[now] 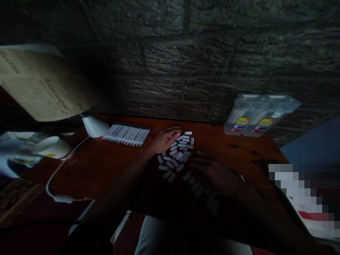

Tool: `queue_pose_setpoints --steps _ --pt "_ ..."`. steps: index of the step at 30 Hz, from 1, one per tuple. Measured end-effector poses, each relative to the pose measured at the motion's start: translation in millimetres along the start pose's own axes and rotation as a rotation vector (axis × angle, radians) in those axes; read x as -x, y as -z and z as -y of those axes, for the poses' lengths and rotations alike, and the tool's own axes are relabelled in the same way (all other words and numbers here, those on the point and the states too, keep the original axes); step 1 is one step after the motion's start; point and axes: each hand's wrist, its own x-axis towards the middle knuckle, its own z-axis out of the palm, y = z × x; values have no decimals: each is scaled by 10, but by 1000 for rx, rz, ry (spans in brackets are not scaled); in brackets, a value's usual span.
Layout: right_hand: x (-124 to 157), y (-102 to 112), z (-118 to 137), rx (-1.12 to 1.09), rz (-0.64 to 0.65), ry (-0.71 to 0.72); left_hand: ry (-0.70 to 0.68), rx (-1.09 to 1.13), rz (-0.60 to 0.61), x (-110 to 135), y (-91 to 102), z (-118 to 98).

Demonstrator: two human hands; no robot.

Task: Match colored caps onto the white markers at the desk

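Note:
A loose pile of small white marker caps [175, 162], some with green, red or yellow ends, lies on the wooden table. At the pile's far left edge rests my left hand [165, 139], fingers stretched out over the table and touching or almost touching some caps. From the right, my right hand [209, 169] reaches in low beside the pile. It is in deep shadow; its fingers look extended and apart, with nothing visible held. More caps [196, 187] trail in a rough line towards me, below the right hand. White markers [127, 134] lie side by side to the left.
Two clear plastic cases [261, 115] with yellow labels stand at the back right against the stone wall [170, 63]. A lamp [47, 85] with a printed shade stands left, its white cord [50, 180] hanging over the edge. Nearby is a white cup [51, 147].

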Motion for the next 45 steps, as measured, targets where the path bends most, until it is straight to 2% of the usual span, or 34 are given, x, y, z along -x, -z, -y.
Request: queue_pose_setpoints --steps 3,10,16,21,30,35,39,45 --pt "30 1 -23 -14 -11 9 19 1 3 6 -13 -5" --pt "80 12 -94 -72 -19 31 111 -36 111 23 -22 7" --pt "81 74 -65 -79 6 6 196 -101 74 44 64 114" --pt "67 105 -78 -110 11 47 249 -75 144 43 -22 184" --pt "72 83 -115 -129 24 51 120 -5 202 19 -188 29" --pt "60 108 -102 -169 45 46 77 1 143 -41 -244 42" --pt "66 122 -97 -206 58 28 55 13 159 -148 -282 28" --pt "28 154 -80 -188 64 108 -14 10 188 -218 -354 28"
